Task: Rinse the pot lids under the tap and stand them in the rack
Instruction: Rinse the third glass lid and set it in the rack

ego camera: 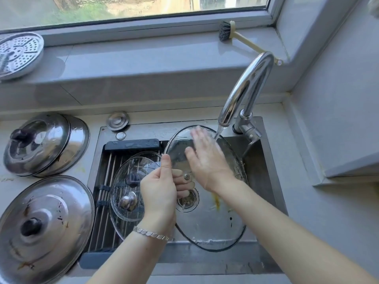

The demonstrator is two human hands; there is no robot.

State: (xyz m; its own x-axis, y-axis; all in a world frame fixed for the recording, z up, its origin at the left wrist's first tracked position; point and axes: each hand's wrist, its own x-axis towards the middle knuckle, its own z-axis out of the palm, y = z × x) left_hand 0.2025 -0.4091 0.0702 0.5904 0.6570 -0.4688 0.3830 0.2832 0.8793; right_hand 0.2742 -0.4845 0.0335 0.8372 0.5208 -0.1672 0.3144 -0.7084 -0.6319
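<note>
A large glass pot lid is held tilted over the sink, its underside towards me. My left hand grips its knob from behind, fingers showing through the glass. My right hand lies flat on the lid's upper part, fingers straight, where water from the chrome tap runs onto it. Yellow residue streaks the glass. Two smaller glass lids lean on the roll-up rack over the sink's left half.
Steel lids rest on the counter at the left: a stacked pair and a stained one. A perforated steamer plate leans on the window ledge. A dish brush lies behind the tap. The sink strainer shows through the glass.
</note>
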